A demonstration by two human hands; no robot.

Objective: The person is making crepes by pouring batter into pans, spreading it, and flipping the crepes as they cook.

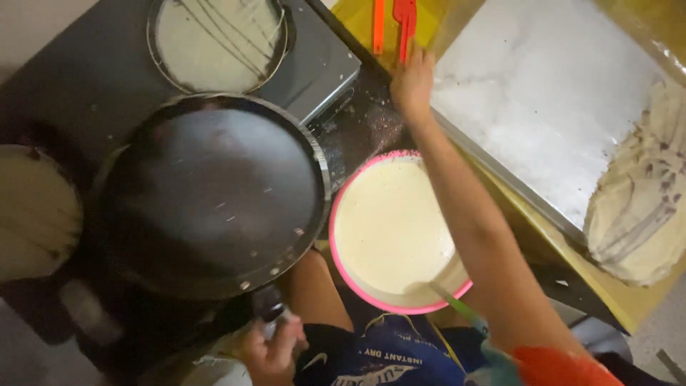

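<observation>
My left hand (270, 348) grips the handle (269, 307) of a large dark round pan (211, 193) at the lower middle of the view. My right hand (412, 82) stretches far up and touches a red-orange spatula (406, 25) lying on a yellow surface, next to an orange stick (378, 25). Under my right forearm sits a pink-rimmed bowl (357, 282) full of pale batter (389, 225), with a green-handled ladle (446, 300) resting in it.
A round pan smeared with pale batter (218, 43) sits on a grey cooker at the top. A white tray (550, 107) lies at the right, with a heap of thin cooked sheets (643, 207) on its edge. A pale round object (32, 211) is at the left.
</observation>
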